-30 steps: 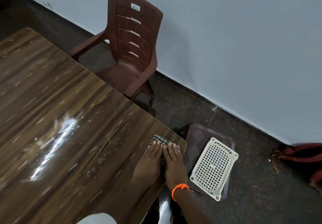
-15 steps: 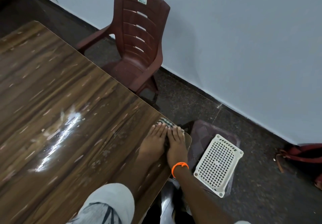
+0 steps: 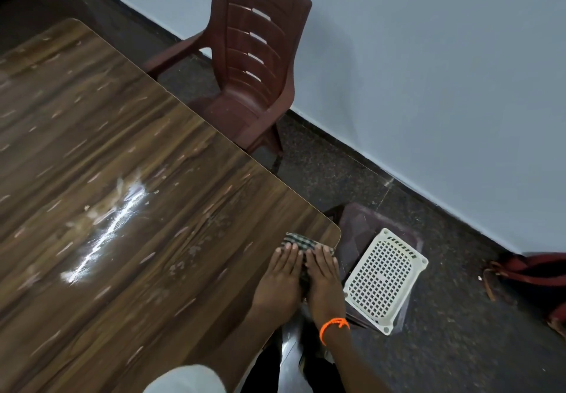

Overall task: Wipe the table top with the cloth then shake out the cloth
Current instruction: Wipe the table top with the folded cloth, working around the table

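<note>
A folded checked cloth (image 3: 298, 240) lies on the near right corner of the dark wooden table top (image 3: 128, 196). My left hand (image 3: 280, 279) and my right hand (image 3: 323, 279) lie flat side by side on top of it, palms down, fingers together and pointing away from me. Most of the cloth is hidden under the hands; only its far edge shows past the fingertips. An orange thread band circles my right wrist. The table surface carries pale smears and crumbs, with a bright glare streak in its middle.
A maroon plastic chair (image 3: 251, 65) stands beyond the table's right edge, against the pale wall. On the dark floor to the right lie a white perforated basket (image 3: 384, 279) on a dark plastic sheet and a red bag (image 3: 533, 273).
Both hands stay pressed on the cloth at the table corner, shifting only slightly with it. The head view has tilted, so the chair and corner sit differently in frame.
</note>
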Demonstrator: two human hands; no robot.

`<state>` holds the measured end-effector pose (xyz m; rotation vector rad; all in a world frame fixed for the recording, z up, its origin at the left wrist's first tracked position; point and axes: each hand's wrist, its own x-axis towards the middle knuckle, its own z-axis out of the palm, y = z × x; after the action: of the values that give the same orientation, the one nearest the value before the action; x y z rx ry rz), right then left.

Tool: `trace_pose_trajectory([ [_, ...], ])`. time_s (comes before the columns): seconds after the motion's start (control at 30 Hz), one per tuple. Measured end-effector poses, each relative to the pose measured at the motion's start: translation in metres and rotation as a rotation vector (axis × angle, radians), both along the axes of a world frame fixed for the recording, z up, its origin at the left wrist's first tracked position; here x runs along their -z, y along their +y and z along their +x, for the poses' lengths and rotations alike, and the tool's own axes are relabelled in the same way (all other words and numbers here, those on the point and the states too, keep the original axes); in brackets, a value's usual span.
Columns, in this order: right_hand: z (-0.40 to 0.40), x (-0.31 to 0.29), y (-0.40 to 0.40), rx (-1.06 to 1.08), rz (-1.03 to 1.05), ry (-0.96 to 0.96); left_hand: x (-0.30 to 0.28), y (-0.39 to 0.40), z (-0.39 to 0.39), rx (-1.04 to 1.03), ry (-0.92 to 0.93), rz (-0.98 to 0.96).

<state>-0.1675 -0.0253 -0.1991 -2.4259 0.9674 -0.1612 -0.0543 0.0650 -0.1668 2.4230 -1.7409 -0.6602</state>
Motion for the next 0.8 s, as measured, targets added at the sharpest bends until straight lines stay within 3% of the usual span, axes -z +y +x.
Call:
trace_pose_trajectory([
  [0.2,0.043,0.000,-0.020,0.017,-0.006,0.011,-0.005,-0.020,0.035,-0.046,-0.077,-0.026],
  [0.37,0.070,-0.001,0.015,-0.103,-0.002,-0.027,0.005,0.025,0.056,-0.148,-0.110,-0.027],
  [0.57,0.023,-0.006,0.062,-0.192,-0.009,-0.046,0.009,0.082,0.007,-0.155,-0.041,-0.086],
  [0.8,-0.005,-0.004,0.029,-0.057,-0.028,-0.020,0.005,0.040,-0.019,-0.100,-0.053,-0.019],
])
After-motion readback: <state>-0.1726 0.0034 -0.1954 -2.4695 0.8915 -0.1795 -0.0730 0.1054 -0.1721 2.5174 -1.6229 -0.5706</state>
